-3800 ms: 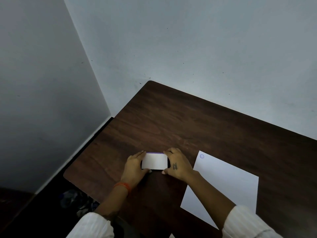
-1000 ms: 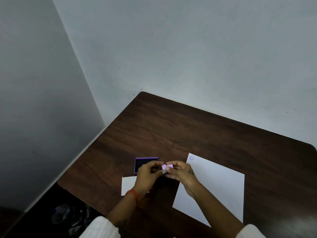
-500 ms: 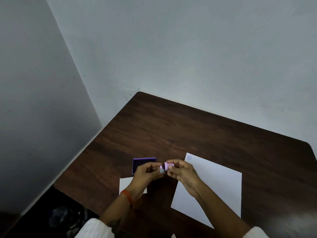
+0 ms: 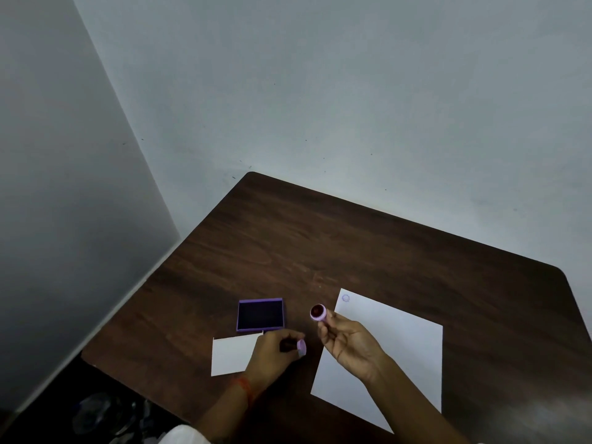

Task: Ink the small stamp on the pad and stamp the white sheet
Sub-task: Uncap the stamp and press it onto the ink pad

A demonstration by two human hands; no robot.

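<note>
A dark wooden table (image 4: 320, 245) fills the lower centre and right of the frame. On it, at lower right, lies the white sheet (image 4: 394, 354), with one faint round print (image 4: 345, 298) near its top left corner. At lower left lies a smaller white lid (image 4: 232, 355), and just above that sits the open purple ink pad (image 4: 260, 314), its dark surface bare.

The right hand (image 4: 347, 341), between pad and sheet, pinches the small stamp (image 4: 318, 312) at its fingertips, the dark round face turned up toward the camera. The left hand (image 4: 272, 354), just below the pad and partly over the lid, is closed around a small lilac cap (image 4: 301, 348).

The step in hand looks like inking. To do it well, the stamp should be turned face down, carried left over the pad and pressed flat and straight, not rocked, so the ink spreads evenly. The left hand could park the cap and steady the pad's edge. Then the stamp wants lifting straight up and bringing down square on a clear part of the sheet, away from the existing print.
</note>
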